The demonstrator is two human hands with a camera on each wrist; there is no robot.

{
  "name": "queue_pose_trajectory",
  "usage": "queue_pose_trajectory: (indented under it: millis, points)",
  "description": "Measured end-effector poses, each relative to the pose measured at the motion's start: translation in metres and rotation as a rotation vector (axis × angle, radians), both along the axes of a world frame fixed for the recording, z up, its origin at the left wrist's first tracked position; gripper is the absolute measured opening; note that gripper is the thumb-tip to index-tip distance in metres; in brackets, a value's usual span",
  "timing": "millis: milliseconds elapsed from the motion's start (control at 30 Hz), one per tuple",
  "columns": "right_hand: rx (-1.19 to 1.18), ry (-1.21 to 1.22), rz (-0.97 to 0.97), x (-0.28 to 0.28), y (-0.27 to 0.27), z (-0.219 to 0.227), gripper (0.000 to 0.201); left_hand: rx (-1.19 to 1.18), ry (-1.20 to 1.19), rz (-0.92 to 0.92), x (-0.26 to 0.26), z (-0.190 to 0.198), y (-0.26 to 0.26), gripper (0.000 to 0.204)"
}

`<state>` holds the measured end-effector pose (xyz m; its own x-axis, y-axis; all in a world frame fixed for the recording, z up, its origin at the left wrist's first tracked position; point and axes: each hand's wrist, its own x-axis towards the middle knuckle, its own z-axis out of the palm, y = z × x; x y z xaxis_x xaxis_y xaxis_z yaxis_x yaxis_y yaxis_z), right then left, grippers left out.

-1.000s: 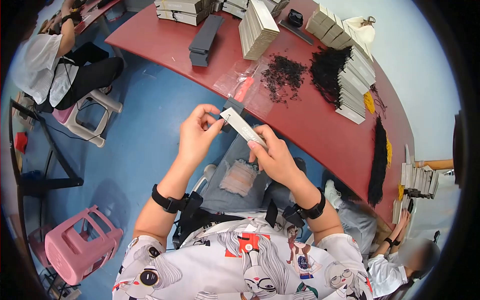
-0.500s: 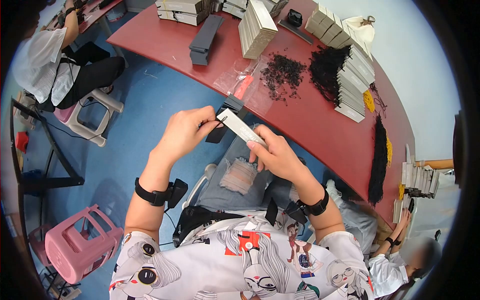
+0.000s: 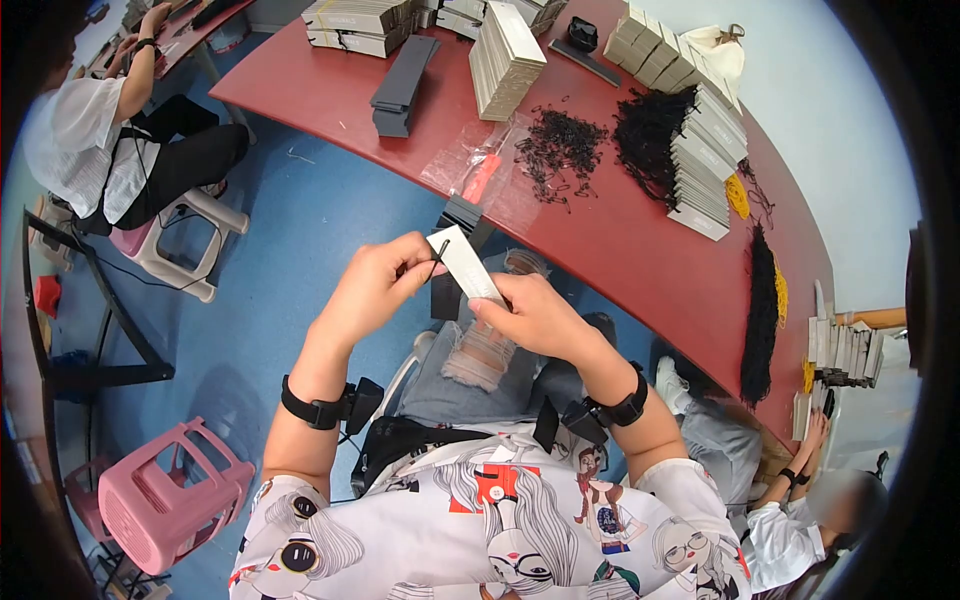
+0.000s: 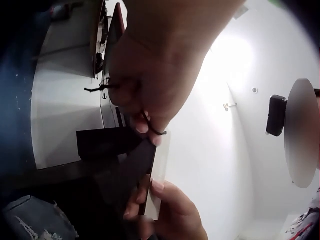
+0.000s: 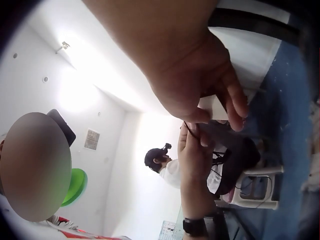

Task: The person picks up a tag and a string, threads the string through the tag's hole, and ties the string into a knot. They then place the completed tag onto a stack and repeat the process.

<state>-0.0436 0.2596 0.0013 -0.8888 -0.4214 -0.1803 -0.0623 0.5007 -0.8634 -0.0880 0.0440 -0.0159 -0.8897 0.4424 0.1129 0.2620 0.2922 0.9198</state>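
The right hand point(image 3: 535, 315) grips the lower end of a pale printed tag point(image 3: 464, 265), thumb on its face. At the tag's upper end, the left hand point(image 3: 368, 288) pinches a thin black cord point(image 3: 438, 258) that passes through the tag. In the left wrist view the cord point(image 4: 145, 118) runs between the left hand's point(image 4: 155, 75) curled fingers, its knotted end sticking out. Dark strips point(image 3: 460, 214) lie behind the tag by the table edge. The right wrist view shows the right hand's point(image 5: 200, 75) fingers around the tag.
On the red table point(image 3: 600, 240) are a heap of small black clips point(image 3: 560, 150), black cords point(image 3: 645, 140), stacked pale tags point(image 3: 505, 65), dark strips point(image 3: 403, 85) and a yellow bundle point(image 3: 737, 197). Pink stools point(image 3: 165, 495) stand at left. Other people sit at left and lower right.
The left hand swung outward with the cord, then came down slightly. Both hands and the tag are a little lower, and the tag is turned steeper, its printed face more toward the head camera.
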Motion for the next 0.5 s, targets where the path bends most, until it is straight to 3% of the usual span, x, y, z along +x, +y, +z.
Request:
queue_pose_trajectory:
  millis: [33, 100, 267, 333, 367, 400, 467, 500]
  points:
    - [-0.034, -0.032, -0.026, 0.001, -0.001, -0.001, 0.024, -0.001, -0.001, 0.001, 0.0, -0.001, -0.001, 0.017]
    - [-0.065, -0.008, -0.03, 0.003, -0.006, -0.003, 0.025, 0.245, -0.245, -0.117, -0.002, -0.008, -0.003, 0.015]
    - [-0.042, 0.069, -0.019, -0.002, -0.021, -0.013, 0.026, 0.407, -0.283, -0.196, 0.001, -0.027, 0.005, 0.01]
    - [-0.576, 0.004, -0.146, -0.003, -0.037, -0.03, 0.029, 0.44, -0.278, -0.18, 0.008, -0.027, 0.007, 0.009]
    - [-0.585, 0.007, -0.145, 0.001, -0.037, -0.033, 0.029, 0.451, -0.258, -0.071, 0.012, -0.026, 0.005, 0.011]
    - [-0.485, -0.02, -0.147, 0.006, -0.04, -0.022, 0.029, 0.461, -0.236, 0.037, 0.015, -0.025, 0.002, 0.015]
    - [-0.391, -0.041, -0.152, 0.011, -0.038, -0.011, 0.029, 0.514, -0.24, 0.023, 0.021, -0.026, -0.008, 0.02]
    - [-0.111, 0.177, -0.097, 0.013, -0.036, -0.01, 0.027, 0.575, -0.252, 0.006, 0.024, -0.025, -0.012, 0.025]
